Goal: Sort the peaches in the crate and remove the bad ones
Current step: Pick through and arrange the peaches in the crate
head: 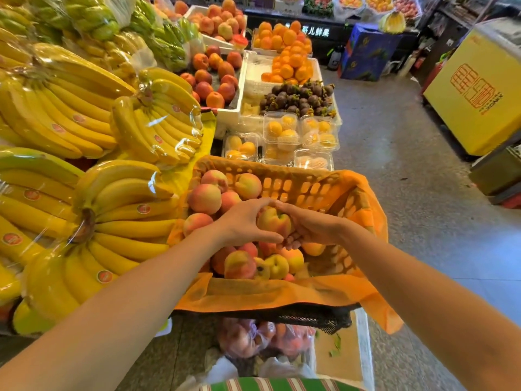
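Both hands meet over the middle of the frame: the left hand [242,224] curls its thumb and fingers round one peach [273,222] from the left, and the right hand [307,227] cups the same fruit from the right, its fingers bent beneath it. The held peach sits just above the other peaches [205,198] heaped in the orange plastic crate [296,184].

At the bottom edge lies a strip of green-and-white striped fabric [270,385]. Just above it, under the crate, a clear bag of reddish fruit [245,337] rests in a pale box. An orange mesh liner [267,294] drapes over the crate's near rim and right side. The fruit fills the crate's left and near parts; its far right wall shows bare.

Wrapped bunches of yellow bananas [84,108] crowd the whole left of the frame. Beyond the crate stand clear lidded punnets [282,128] of yellow fruit, then dark mangosteens [298,98], then a pile of oranges [287,63], with red-orange peaches in a white tray [214,80] to their left.

A speckled grey floor [394,153] runs up the right side. On it, at the right edge, sits a yellow cabinet [479,91] with a red emblem; blue cartons [366,52] are stacked at upper right.
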Tool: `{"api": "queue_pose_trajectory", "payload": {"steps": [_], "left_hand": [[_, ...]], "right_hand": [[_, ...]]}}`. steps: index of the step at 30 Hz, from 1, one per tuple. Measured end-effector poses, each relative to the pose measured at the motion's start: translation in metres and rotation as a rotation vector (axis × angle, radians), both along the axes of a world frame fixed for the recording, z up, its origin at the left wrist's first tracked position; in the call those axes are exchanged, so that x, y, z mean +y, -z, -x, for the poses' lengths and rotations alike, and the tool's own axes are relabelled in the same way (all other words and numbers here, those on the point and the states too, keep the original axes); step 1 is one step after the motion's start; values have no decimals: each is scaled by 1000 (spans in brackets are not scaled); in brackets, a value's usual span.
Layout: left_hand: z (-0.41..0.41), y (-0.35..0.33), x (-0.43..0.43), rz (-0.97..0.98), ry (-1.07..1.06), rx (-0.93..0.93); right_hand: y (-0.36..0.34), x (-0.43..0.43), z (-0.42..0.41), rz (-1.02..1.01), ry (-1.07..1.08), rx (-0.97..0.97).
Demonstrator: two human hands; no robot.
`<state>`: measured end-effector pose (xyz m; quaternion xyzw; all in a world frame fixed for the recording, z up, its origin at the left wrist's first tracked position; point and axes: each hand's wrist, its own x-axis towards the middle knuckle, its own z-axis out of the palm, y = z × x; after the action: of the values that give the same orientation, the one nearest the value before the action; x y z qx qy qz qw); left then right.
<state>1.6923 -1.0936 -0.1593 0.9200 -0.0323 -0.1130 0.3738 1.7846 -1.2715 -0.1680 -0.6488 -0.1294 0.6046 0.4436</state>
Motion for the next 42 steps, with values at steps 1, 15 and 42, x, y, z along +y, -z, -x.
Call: {"api": "queue_pose_trajectory", "payload": {"steps": [1, 15, 42], "left_hand": [[0, -3, 2, -7, -24, -9], [10, -16, 52, 103, -288, -35], [-28, 1, -9, 936, -350, 453]], "right_hand": [[0, 0, 0, -22, 20, 24], [24, 63, 54, 293, -458, -562], [-27, -77, 2, 25, 281, -324]]}}
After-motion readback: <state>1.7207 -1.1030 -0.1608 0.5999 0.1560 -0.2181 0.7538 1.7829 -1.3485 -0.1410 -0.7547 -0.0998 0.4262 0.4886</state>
